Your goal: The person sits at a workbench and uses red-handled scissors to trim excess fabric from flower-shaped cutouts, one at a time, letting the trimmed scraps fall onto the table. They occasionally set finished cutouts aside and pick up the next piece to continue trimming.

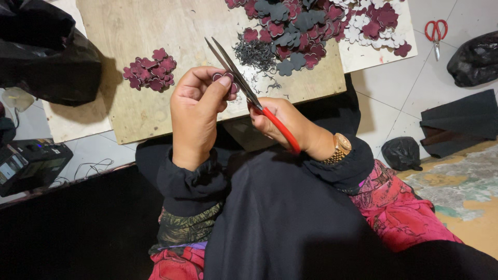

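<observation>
My left hand (pixel 194 111) pinches a small maroon flower-shaped cutout (pixel 226 79) between thumb and fingers. My right hand (pixel 288 127), with a gold watch on its wrist, grips red-handled scissors (pixel 244 83). The blades point up and left, slightly apart, and cross the cutout's edge. Both hands hover over the near edge of a low wooden board (pixel 155 31). A small pile of trimmed maroon flower pieces (pixel 150 70) lies on the board to the left of my hands.
A big heap of maroon, grey and white flower cutouts (pixel 316 26) and dark thin scraps (pixel 254 52) lies at the board's far right. A second pair of red scissors (pixel 436 33) rests on the tiled floor. Black bags (pixel 474 57) sit right and left.
</observation>
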A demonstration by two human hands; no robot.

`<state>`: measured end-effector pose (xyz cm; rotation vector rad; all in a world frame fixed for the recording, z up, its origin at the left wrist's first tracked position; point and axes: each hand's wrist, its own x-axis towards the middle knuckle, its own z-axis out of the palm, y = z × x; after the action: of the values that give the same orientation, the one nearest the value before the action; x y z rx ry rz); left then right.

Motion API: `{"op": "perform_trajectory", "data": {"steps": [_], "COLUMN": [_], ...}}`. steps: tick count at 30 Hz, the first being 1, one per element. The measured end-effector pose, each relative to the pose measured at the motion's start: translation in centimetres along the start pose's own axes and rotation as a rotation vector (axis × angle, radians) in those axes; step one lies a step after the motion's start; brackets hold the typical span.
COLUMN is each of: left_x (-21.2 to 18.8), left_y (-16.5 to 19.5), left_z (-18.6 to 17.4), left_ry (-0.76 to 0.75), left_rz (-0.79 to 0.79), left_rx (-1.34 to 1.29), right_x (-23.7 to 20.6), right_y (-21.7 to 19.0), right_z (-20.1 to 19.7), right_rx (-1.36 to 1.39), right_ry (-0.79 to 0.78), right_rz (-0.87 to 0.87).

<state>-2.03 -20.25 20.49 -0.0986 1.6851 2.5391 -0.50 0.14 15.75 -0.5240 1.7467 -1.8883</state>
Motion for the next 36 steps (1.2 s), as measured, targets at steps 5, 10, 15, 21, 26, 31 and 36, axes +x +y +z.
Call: {"op": "perform_trajectory", "data": {"steps": [5, 10, 15, 21, 26, 31, 36], "left_x": [0.1, 0.2, 0.3, 0.0, -0.1, -0.4, -0.4], "left_y": [0.0, -0.2, -0.1, 0.0, 0.1, 0.6, 0.6], "left_z": [-0.2, -0.5, -0.6, -0.7, -0.8, -0.8, -0.6], "left_ry": [0.008, 0.018, 0.032, 0.003, -0.026, 0.001, -0.018], "left_rz": [0.020, 0.022, 0.005, -0.005, 0.027, -0.010, 0.008], "left_rx": [0.001, -0.010, 0.013, 0.025, 0.086, 0.094, 0.050], "right_x": [0.0, 0.2, 0.6, 0.3, 0.4, 0.4, 0.3], "right_y": [0.4, 0.9, 1.2, 1.1, 0.8, 0.2, -0.4], "right_z": [-0.3, -0.5, -0.2, -0.6, -0.7, -0.7, -0.9], "right_rx": [-0.043, -0.072, -0.133, -0.074, -0.105, -0.126, -0.144], "right_ry": [0.000, 0.007, 0.059, -0.004, -0.095, -0.105, -0.114], "right_rz": [-0.006, 0.025, 0.010, 0.005, -0.080, -0.079, -0.077]}}
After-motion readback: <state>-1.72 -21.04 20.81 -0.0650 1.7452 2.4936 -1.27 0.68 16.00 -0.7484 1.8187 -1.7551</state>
